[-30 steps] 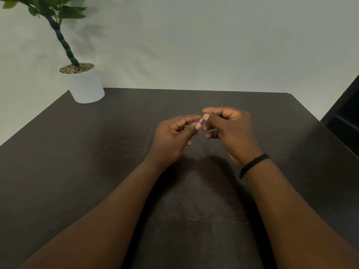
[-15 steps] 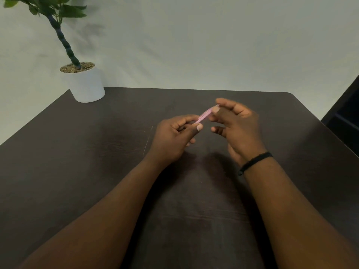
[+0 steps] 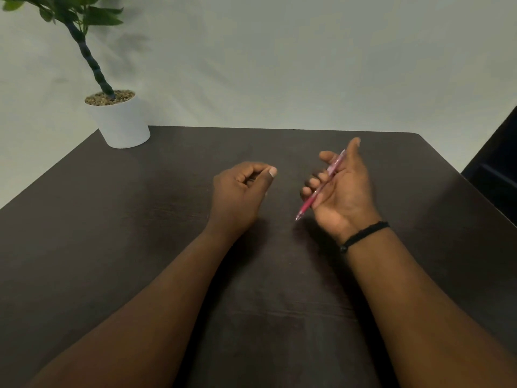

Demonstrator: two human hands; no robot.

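Observation:
A pink pen (image 3: 321,186) lies slanted across the upturned palm of my right hand (image 3: 340,191). The fingers curl round its barrel, and its tip points down and left, just above the dark table (image 3: 167,219). My left hand (image 3: 240,191) hovers a short way to the left, apart from the pen. Its fingers are curled in with the thumb pressed on the index finger. Only a pale sliver shows under that thumb, which looks like the pen cap (image 3: 265,193); the rest is hidden in the fist.
A white pot (image 3: 120,121) with a green plant stands at the table's far left corner. A pale wall rises behind the table. A dark piece of furniture (image 3: 498,175) stands beyond the right edge. A black band circles my right wrist.
The hands, joined on the pen a second ago, have pulled apart. My right hand moved right and turned palm up with the pen, whose tip now shows. My left hand stayed put.

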